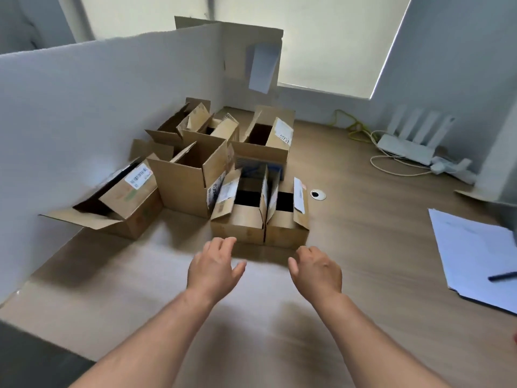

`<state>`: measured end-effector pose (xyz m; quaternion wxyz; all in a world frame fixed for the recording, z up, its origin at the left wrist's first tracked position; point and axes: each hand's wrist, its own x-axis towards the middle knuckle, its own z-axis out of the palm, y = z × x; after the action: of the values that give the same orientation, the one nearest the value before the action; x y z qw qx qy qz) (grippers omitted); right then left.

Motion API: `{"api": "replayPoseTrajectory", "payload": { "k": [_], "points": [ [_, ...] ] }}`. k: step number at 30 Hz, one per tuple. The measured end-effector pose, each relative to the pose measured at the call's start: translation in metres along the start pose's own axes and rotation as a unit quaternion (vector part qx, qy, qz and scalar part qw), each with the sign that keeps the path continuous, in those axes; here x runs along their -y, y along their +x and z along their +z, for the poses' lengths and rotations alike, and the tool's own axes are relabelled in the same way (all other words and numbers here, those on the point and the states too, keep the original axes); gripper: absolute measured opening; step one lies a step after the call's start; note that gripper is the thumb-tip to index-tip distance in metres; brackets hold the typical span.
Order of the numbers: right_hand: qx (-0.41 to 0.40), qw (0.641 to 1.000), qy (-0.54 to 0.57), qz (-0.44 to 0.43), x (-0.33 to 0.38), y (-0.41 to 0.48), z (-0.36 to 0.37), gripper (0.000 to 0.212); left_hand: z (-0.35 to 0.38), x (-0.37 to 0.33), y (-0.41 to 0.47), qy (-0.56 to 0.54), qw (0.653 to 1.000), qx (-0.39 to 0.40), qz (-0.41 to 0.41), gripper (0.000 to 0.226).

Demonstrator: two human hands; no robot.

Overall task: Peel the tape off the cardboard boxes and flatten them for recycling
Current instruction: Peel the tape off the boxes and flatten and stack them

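Here, open boxes (237,222) showed dark insides on the desk (363,247) by a partition (84,113); left hand (214,264) and right hand (317,268) hovered, loosely spread

Whole frame is smeared by motion blur. Print on the label (138,176) cannot be read. The rear boxes (195,121) are partly hidden behind the front boxes (237,222); interiors are lost in shadow. The paper stack (475,256) and pen (502,276) are cut off by the right edge. Fingertips of the left hand (214,264) and right hand (317,268) are blurred.
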<state>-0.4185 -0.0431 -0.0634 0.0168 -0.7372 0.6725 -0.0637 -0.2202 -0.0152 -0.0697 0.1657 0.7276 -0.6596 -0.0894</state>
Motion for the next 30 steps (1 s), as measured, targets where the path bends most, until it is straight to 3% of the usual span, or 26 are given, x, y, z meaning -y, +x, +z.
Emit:
{"api": "replayPoseTrajectory", "payload": {
  "k": [11, 18, 23, 30],
  "points": [
    [0.037, 0.984, 0.009, 0.176, 0.024, 0.047, 0.007, 0.042, 0.008, 0.022, 0.086, -0.040, 0.991, 0.022, 0.126, 0.053],
    [0.023, 0.968, 0.032, 0.248, 0.026, 0.077, 0.012, 0.068, 0.012, 0.036, 0.105, -0.065, 0.985, -0.003, 0.160, 0.045],
    [0.023, 0.972, 0.041, 0.230, 0.024, 0.087, 0.022, 0.042, 0.000, 0.041, 0.108, -0.058, 0.985, 0.001, 0.163, 0.048],
    [0.023, 0.975, 0.022, 0.219, 0.002, 0.067, 0.009, 0.029, -0.011, 0.029, 0.095, -0.034, 0.985, -0.007, 0.166, 0.051]
  ]
}}
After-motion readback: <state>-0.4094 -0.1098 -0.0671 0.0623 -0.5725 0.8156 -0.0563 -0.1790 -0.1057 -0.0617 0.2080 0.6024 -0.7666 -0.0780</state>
